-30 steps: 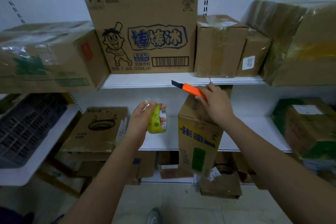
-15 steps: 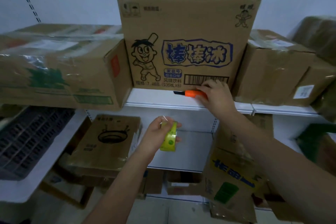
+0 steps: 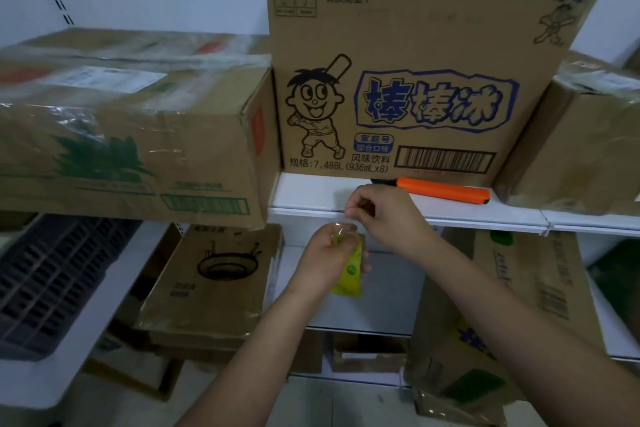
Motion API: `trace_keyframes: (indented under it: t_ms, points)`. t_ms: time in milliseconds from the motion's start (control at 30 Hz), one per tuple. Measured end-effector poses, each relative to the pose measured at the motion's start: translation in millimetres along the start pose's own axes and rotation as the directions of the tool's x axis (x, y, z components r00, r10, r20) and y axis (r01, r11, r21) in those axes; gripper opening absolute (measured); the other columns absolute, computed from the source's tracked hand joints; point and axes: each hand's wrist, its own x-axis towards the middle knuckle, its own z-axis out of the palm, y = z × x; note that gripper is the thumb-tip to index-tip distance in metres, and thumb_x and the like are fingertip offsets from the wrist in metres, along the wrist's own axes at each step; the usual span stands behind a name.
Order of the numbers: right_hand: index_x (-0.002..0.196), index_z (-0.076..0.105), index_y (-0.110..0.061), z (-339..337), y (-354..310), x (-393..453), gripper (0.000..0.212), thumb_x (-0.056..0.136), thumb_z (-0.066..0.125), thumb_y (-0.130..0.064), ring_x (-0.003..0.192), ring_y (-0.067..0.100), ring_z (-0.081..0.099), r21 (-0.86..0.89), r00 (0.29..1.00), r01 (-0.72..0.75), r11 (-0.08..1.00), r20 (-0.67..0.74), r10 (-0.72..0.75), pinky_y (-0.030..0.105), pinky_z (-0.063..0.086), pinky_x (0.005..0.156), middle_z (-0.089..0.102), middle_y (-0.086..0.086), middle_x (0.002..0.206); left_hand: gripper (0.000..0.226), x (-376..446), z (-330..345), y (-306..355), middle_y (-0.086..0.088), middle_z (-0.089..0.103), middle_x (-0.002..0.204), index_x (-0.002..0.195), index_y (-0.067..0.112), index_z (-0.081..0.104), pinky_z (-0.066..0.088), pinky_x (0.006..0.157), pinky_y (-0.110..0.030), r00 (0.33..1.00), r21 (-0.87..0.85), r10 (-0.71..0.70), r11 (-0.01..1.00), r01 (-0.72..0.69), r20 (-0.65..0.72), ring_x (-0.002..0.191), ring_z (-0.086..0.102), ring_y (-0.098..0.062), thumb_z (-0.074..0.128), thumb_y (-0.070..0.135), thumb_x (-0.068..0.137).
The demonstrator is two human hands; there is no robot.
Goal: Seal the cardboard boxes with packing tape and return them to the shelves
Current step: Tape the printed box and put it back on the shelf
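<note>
Left hand [image 3: 327, 253] wrapped around a yellow-green roll of packing tape [image 3: 349, 269], held below the lip of the white upper shelf [image 3: 433, 215]. Right hand [image 3: 384, 215] just above it, fingertips [image 3: 351, 210] pinched on what looks like the clear tape end (too thin and glossy to be certain). Orange utility knife [image 3: 445, 191] lying flat on the shelf, touching neither hand, right in front of the cartoon-printed cardboard box [image 3: 433, 73]. Easy to lose the tape end here: a weak pinch could let it snap back onto the roll or fold onto itself. Also risky to tug upward near the shelf edge, where the strip could stick to the lip. Could knock the knife off with a careless wrist. Film-wrapped carton [image 3: 131, 135] at left overhangs its shelf; best left unbumped.
</note>
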Motion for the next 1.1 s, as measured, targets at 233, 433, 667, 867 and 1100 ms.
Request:
trace_keyframes:
  t_ms: [233, 433, 667, 867, 1100]
  points:
    - [0.085, 0.068, -0.006, 17, -2, 18, 0.011, 0.088, 0.064, 0.003, 0.072, 0.002, 0.058, 0.028, 0.998, 0.038, 0.999, -0.06, -0.036, 0.011, 0.042, 0.07, 0.064, -0.007, 0.078, 0.023, 16, -12, -1, -0.01, 0.064, 0.064, 0.112, 0.001, 0.053, 0.053, 0.058, -0.03, 0.984, -0.053, -0.167, 0.985, 0.164, -0.062, 0.05, 0.061, -0.02, 0.06, 0.019, 0.1]
    - [0.084, 0.068, -0.007, 24, 7, 24, 0.007, 0.088, 0.067, -0.001, 0.079, 0.006, 0.056, 0.0, 0.989, 0.146, 0.989, -0.035, -0.146, 0.007, 0.039, 0.072, 0.067, -0.004, 0.082, 0.02, 17, -14, -15, -0.006, 0.064, 0.064, 0.114, 0.007, 0.053, 0.053, 0.063, -0.034, 0.987, -0.056, -0.118, 0.992, 0.112, -0.111, 0.054, 0.063, -0.02, 0.057, 0.022, 0.101]
    - [0.085, 0.065, -0.006, 32, 16, 25, 0.009, 0.087, 0.064, 0.002, 0.078, 0.012, 0.055, -0.009, 0.972, 0.21, 0.978, -0.106, -0.209, 0.019, 0.044, 0.073, 0.064, 0.001, 0.082, 0.023, 22, -10, -15, -0.004, 0.064, 0.059, 0.12, 0.008, 0.051, 0.053, 0.059, -0.031, 0.988, -0.057, -0.105, 0.994, 0.098, -0.117, 0.052, 0.062, -0.019, 0.055, 0.022, 0.102]
    - [0.086, 0.061, -0.009, 37, 17, 27, 0.011, 0.087, 0.061, 0.002, 0.084, 0.015, 0.049, -0.115, 0.959, 0.259, 0.959, -0.09, -0.27, 0.032, 0.045, 0.075, 0.06, 0.001, 0.087, 0.029, 26, -11, -12, -0.007, 0.064, 0.065, 0.128, 0.007, 0.048, 0.053, 0.053, -0.026, 0.991, -0.005, -0.074, 0.997, 0.074, -0.112, 0.049, 0.062, -0.015, 0.053, 0.021, 0.104]
    - [0.122, 0.056, -0.02, 15, 31, 34, 0.057, 0.082, 0.069, -0.058, 0.105, 0.015, 0.05, -0.173, 0.996, 0.035, 0.984, -0.077, -0.049, 0.035, 0.044, 0.087, 0.052, -0.004, 0.118, 0.028, 27, -13, -17, -0.004, 0.062, 0.065, 0.121, 0.003, 0.045, 0.055, 0.062, -0.032, 0.995, 0.068, -0.017, 0.997, 0.024, -0.097, 0.052, 0.063, -0.016, 0.051, 0.025, 0.104]
